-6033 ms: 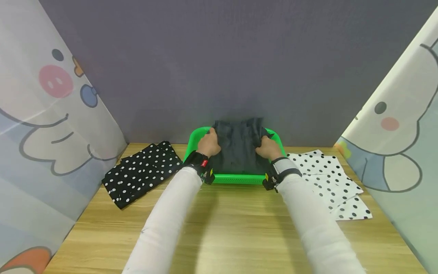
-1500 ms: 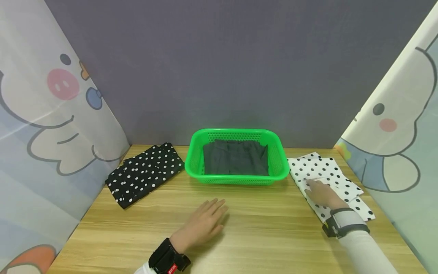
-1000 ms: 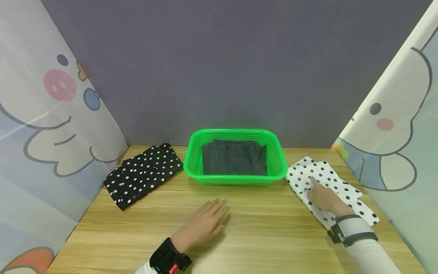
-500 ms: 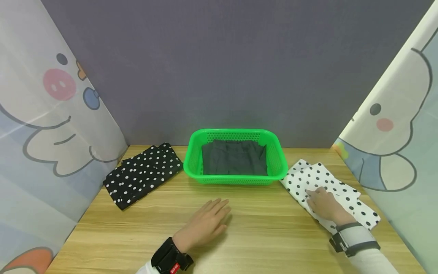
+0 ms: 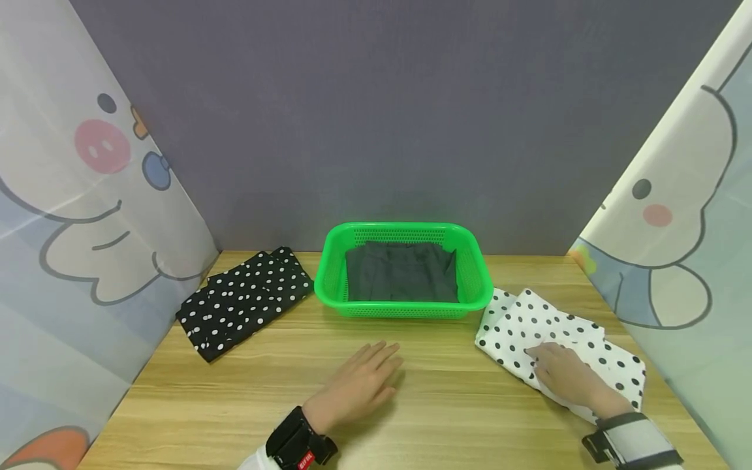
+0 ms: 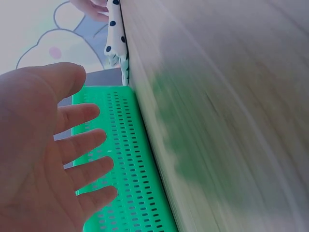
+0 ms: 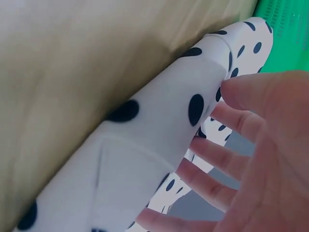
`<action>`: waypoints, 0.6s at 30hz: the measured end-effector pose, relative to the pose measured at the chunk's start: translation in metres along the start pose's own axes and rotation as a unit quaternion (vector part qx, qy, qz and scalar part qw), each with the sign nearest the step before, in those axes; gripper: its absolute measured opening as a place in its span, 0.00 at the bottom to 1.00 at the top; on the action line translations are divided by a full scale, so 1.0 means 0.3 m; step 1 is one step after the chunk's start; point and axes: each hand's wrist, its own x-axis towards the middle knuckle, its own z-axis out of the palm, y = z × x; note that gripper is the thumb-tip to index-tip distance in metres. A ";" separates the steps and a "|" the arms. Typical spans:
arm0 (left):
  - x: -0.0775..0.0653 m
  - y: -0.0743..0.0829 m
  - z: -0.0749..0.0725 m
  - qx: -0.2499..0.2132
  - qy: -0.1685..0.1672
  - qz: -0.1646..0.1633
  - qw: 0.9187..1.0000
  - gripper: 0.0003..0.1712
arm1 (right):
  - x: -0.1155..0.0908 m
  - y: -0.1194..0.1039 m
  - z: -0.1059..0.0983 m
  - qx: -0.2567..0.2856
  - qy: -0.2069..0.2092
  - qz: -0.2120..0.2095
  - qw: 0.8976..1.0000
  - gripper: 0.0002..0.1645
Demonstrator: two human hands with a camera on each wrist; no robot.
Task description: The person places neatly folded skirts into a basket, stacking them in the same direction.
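Folded white cloth with black dots lies in overlapping layers on the right side of the table. My right hand rests on it, and in the right wrist view the extended fingers touch the fabric. My left hand is spread palm down over the table in front of the green basket, holding nothing. In the left wrist view its thumb and fingers stand apart, the basket behind them. Inside the basket lies a folded dark grey cloth.
Folded black cloth with white dots lies on the left of the wooden table. A grey panel stands behind the basket. Cartoon-printed sheets flank both sides.
The grey cloth, earlier gripped by both hands, lies in the basket without them. Lately my right hand has drawn the white dotted cloth toward me, turning it; the left has barely moved.
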 end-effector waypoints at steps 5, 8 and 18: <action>0.013 0.014 -0.001 0.004 -0.001 0.008 1.000 0.28 | -0.046 -0.029 -0.004 0.019 -0.008 0.018 1.000 0.15; 0.023 0.023 0.000 0.006 -0.001 0.012 1.000 0.28 | -0.073 -0.047 -0.005 0.018 -0.011 0.020 1.000 0.15; 0.049 0.053 0.019 0.021 -0.019 0.024 0.999 0.27 | -0.139 -0.108 0.001 0.000 -0.004 -0.020 1.000 0.15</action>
